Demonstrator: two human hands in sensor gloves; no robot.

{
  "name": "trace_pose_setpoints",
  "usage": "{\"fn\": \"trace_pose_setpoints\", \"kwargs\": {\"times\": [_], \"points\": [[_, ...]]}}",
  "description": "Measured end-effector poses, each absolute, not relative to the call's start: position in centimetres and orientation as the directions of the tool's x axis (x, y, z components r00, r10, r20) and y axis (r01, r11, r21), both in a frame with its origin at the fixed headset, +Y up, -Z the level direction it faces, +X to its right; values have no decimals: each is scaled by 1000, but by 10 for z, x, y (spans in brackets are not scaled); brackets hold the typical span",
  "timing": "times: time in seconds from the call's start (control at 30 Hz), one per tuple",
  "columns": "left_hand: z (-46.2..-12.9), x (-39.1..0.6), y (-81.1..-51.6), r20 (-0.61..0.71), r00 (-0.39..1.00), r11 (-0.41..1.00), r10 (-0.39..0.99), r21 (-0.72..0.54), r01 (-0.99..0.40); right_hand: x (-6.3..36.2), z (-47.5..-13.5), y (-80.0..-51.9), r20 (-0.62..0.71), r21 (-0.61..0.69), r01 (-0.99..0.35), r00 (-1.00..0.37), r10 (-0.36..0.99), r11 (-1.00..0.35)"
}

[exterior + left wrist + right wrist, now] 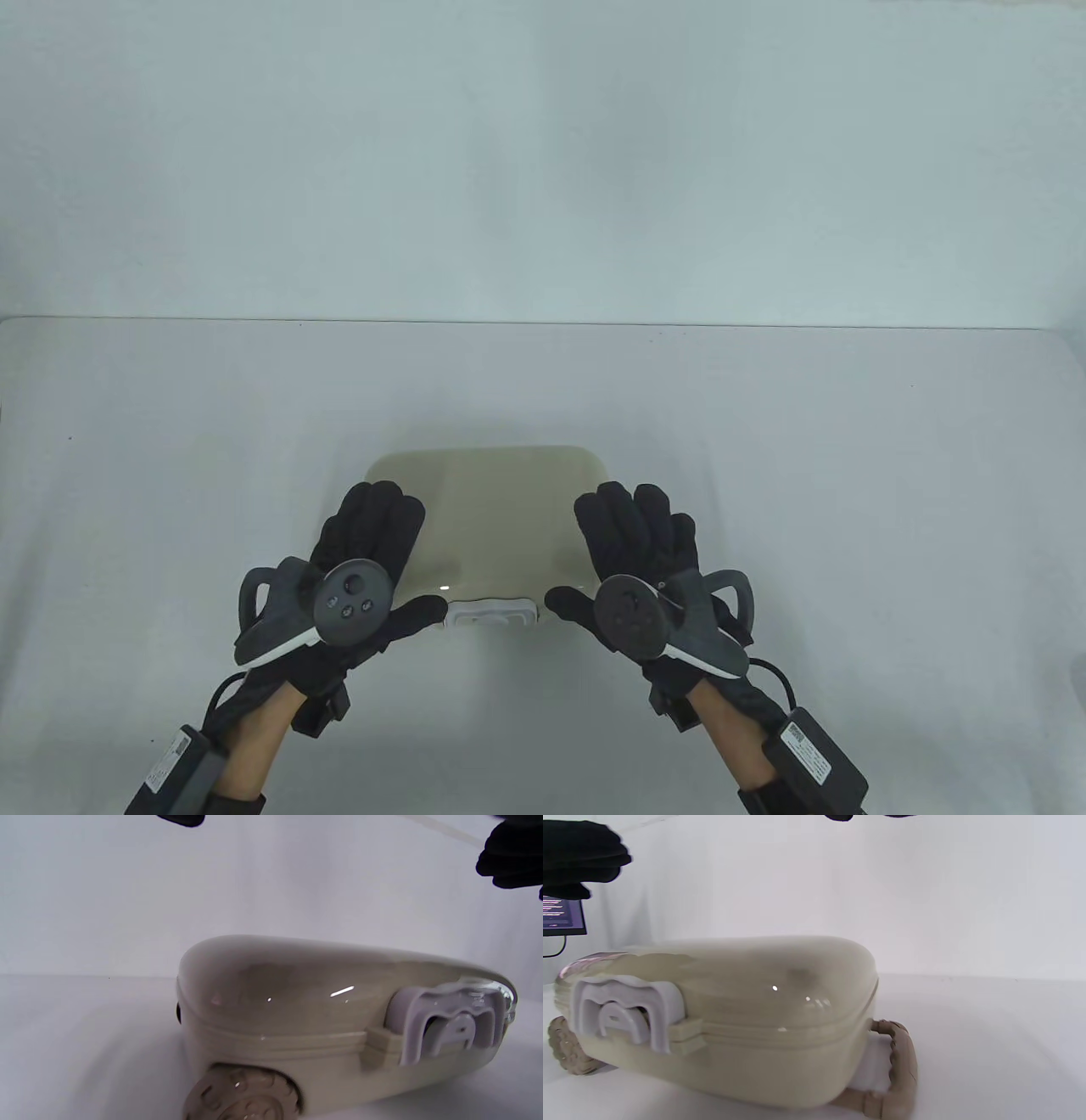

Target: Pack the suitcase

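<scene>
Your one suitcase (488, 509) lies flat on the surface (170, 475) at about 6 o'clock from its middle, close to you, with the lid down. Its single pale latch (492, 613) sits on the edge facing you, and that looks deliberate: it puts the clasp within reach of both thumbs.

Your left hand (361, 564) is at the case's 8 o'clock corner and your right hand (640, 564) at its 4 o'clock corner. On both, the fingers are straight and lightly spread, and neither hand grips anything. The wrist views show the fingertips above the shell, so I judge they hover and do not press. Each thumb points in toward the latch from its own side, probably ready to release it and lift the lid.

Count: one suitcase, one latch, two hands. The left wrist view shows one ribbed wheel (237, 1099) low at the case's end. The right wrist view shows one ribbed carry handle (895, 1069) at the opposite end and a monitor (562, 916) at the frame's 9 o'clock. No items to pack are in view, so I judge that packing has not begun.
</scene>
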State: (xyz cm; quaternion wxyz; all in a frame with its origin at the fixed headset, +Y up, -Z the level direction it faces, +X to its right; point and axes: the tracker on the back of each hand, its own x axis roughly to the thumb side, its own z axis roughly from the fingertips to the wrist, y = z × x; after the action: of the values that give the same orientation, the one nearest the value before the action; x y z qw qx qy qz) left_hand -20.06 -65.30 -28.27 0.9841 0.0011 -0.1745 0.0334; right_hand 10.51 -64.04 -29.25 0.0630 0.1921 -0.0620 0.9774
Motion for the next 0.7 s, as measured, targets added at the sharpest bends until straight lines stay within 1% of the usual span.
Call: {"fn": "trace_pose_setpoints", "kwargs": {"times": [0.1,0.2,0.3,0.5,0.7], "points": [[-282,-200,-663,358,931,997,66,-56,-49,116,-295,-654,357,-108,-140,-930,93,-984],[-283,-197,-671,363,927,994,89,-86,-62,125,-298,-663,342,-72,-110,-936,79,-991],[-282,-195,-671,369,924,994,95,-79,-71,127,-301,-664,338,-54,-128,-935,103,-990],[-285,-201,-677,344,931,990,126,-106,-95,125,-300,-665,349,-59,-120,-933,92,-991],[-285,-203,-676,335,932,988,142,-105,-113,122,-297,-668,357,-48,-115,-930,91,-992]]}}
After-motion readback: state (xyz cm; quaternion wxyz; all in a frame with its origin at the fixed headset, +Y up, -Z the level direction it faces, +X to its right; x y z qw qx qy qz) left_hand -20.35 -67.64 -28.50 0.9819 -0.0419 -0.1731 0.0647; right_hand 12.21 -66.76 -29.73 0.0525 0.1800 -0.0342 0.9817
